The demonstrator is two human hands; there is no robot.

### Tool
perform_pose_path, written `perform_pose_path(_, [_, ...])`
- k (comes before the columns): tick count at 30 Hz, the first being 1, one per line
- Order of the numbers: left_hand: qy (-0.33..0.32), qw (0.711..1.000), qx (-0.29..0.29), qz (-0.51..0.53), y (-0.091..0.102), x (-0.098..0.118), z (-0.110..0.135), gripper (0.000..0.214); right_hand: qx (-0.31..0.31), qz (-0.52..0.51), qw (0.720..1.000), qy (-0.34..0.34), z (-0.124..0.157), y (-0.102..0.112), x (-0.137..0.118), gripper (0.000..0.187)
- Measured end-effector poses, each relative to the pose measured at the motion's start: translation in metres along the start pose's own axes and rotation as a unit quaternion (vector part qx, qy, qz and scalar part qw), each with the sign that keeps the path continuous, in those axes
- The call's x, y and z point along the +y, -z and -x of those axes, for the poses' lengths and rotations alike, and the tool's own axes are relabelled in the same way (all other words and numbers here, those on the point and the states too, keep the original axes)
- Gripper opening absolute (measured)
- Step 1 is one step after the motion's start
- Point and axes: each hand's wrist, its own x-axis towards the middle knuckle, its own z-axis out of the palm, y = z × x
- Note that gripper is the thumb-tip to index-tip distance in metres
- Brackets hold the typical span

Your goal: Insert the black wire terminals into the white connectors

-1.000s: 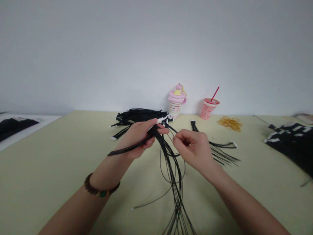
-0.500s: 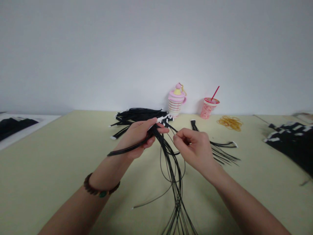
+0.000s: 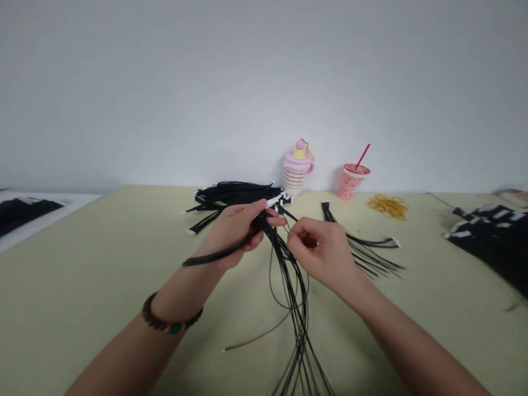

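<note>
Closed around a bundle of black wires (image 3: 297, 308) with white connectors (image 3: 275, 200) is my left hand (image 3: 237, 234). Its thumb presses on the white connectors, and the wires hang down toward me. A short black strand curves back over the left wrist. To the right of the bundle, my right hand (image 3: 324, 250) is closed with thumb and forefinger pinched on a thin black wire (image 3: 287, 224) that comes from near the connectors. How much of that wire sits inside the fingers is hidden.
Behind my left hand lies a pile of black wires (image 3: 231, 193). A smaller wire harness (image 3: 365, 250) rests right of my right hand. Further back stand a pink striped cup (image 3: 295, 177) and a cup with a straw (image 3: 352, 182), beside yellow rubber bands (image 3: 388, 206). More black wires (image 3: 495, 242) lie far right.
My right hand has moved slightly left, closer to the bundle, still pinched. The left hand keeps its hold and has barely moved.
</note>
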Motion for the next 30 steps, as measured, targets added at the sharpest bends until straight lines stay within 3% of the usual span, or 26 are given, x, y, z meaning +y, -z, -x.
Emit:
perform_pose_path(7, [-0.010, 0.999, -0.013, -0.048, -0.007, -0.001, 0.001, 0.029, 0.007, 0.042, 0.999, 0.025, -0.007, 0.007, 0.001, 0.022])
perform_pose_path(17, [0.006, 0.998, -0.026, -0.048, -0.007, -0.001, 0.002, 0.030, -0.064, 0.108, 0.992, 0.028, -0.008, 0.013, 0.001, 0.028])
perform_pose_path(24, [-0.047, 0.992, -0.022, -0.113, -0.007, -0.004, 0.003, 0.028, -0.105, 0.119, 0.987, 0.014, -0.008, 0.012, -0.002, 0.028])
perform_pose_path(30, [-0.049, 0.992, -0.026, -0.113, -0.009, -0.007, 0.002, 0.028, -0.117, 0.079, 0.990, -0.017, -0.008, 0.010, 0.000, 0.028])
